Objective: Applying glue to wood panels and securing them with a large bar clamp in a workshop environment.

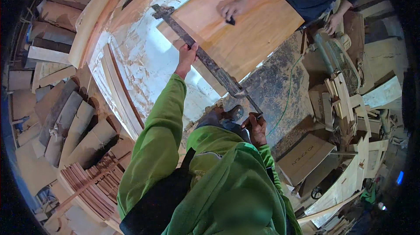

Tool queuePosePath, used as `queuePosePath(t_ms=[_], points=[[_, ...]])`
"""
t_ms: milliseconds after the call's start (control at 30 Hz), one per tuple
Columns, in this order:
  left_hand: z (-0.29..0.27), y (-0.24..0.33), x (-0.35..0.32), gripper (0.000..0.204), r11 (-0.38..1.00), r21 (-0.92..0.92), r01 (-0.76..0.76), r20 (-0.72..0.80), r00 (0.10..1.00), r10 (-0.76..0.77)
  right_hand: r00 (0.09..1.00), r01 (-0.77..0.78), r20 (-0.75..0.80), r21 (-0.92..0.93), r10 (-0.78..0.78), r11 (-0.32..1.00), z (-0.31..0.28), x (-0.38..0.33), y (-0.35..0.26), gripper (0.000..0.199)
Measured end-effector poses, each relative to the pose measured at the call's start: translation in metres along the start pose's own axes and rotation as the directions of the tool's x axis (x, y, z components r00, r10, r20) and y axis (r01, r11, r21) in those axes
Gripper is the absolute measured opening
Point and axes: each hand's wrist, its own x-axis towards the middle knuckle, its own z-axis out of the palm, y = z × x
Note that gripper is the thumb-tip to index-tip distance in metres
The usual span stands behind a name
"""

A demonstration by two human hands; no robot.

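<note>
Left hand (187, 55) steadies clamp bar (205, 60) on workbench (144, 60).

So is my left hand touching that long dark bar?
Touching. The head view shows the left hand wrapped around the long dark bar, fingers closed over it above the plywood sheet.

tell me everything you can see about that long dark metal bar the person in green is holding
The long bar is dark, rusty-looking metal, flat and narrow, with a cross-piece head at its far end. It lies diagonally along the near edge of the plywood sheet, over the white-dusted workbench. The left hand grips it near the middle; the right hand is at its near, thinner end, though what the fingers do there is too small to tell. It looks worn and pitted.
</note>
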Motion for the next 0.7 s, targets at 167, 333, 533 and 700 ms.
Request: queuePosePath(t_ms=[167, 333, 533, 700], points=[[0.014, 0.002, 0.001, 0.02, 0.995, 0.032, -0.1, -0.032, 0.994, 0.101, 0.997, -0.064, -0.049, 0.019, 0.065, 0.998, -0.009, 0.003, 0.007, 0.029], [0.013, 0.011, -0.015, 0.021, 0.971, 0.231, -0.068, -0.058, 0.995, 0.083, 0.983, -0.011, -0.181, -0.025, 0.006, 1.0, -0.021, 0.007, 0.031, 0.04], [0.02, 0.014, -0.028, 0.021, 0.943, 0.332, -0.034, -0.136, 0.987, 0.084, 0.985, 0.097, -0.147, 0.082, -0.084, 0.992, -0.006, 0.001, -0.002, 0.054], [0.024, 0.023, -0.022, 0.02, 0.852, 0.523, -0.03, -0.123, 0.986, 0.11, 0.993, -0.039, -0.117, -0.042, 0.033, 0.998, -0.015, 0.007, -0.015, 0.048]])
